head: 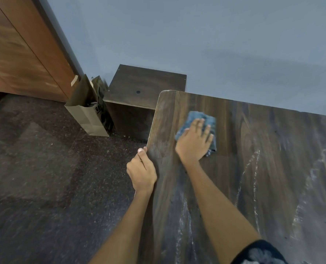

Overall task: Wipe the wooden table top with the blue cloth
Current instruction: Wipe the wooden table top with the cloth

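Head view: the right hand (194, 143), fingers (200, 124) spread flat, presses the blue cloth (198, 119) near the desk (272, 149) far-left corner, the left hand (141, 170) clamps its edge, and white streaks suggest much remains unwiped.

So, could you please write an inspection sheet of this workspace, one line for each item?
Surface: wooden table top, whitish streaks on it.
Job's things: blue cloth lying flat near the far left corner.
Clutter: nothing seen on the table.
Grippers: right hand presses flat on the cloth; left hand grips the table's left edge.
Cables: nothing seen.
Surroundings: paper bag and dark low cabinet on the floor, blue wall.
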`<act>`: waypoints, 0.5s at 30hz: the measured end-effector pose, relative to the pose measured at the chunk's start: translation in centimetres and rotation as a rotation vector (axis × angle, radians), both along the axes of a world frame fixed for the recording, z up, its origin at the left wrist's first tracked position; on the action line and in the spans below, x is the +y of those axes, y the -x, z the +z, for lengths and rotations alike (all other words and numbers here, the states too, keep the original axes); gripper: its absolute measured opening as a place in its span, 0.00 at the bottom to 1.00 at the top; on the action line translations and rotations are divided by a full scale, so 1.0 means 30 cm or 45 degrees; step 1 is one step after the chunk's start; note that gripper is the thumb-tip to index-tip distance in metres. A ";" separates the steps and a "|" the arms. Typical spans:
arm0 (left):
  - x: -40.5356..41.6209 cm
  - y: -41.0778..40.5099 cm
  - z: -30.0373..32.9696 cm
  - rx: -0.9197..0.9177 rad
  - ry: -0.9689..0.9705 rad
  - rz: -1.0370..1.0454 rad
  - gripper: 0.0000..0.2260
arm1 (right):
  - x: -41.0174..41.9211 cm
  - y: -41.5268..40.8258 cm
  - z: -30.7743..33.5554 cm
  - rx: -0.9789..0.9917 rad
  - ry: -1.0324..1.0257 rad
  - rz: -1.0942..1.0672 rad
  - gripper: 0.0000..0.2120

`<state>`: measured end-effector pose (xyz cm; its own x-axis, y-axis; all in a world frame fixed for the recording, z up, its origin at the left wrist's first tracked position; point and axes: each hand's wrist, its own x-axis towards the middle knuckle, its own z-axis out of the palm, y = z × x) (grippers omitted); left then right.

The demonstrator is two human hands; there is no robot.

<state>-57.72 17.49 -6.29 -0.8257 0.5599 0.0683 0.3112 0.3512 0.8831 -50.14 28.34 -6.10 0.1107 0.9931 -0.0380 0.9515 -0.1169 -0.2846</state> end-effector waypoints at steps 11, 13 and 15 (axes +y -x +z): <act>-0.002 0.002 0.004 0.047 0.021 -0.012 0.24 | -0.027 0.008 -0.006 -0.181 -0.005 1.080 0.23; -0.004 0.004 -0.001 0.020 0.026 -0.007 0.25 | 0.052 -0.036 -0.001 -0.184 0.007 0.853 0.23; -0.005 0.004 -0.002 0.007 0.023 -0.014 0.25 | 0.134 -0.104 0.006 -0.171 0.034 0.562 0.24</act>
<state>-57.83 17.33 -6.35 -0.8193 0.5700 0.0626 0.3200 0.3640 0.8747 -47.01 32.36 -5.91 -0.3169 0.9452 -0.0786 0.9401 0.3020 -0.1581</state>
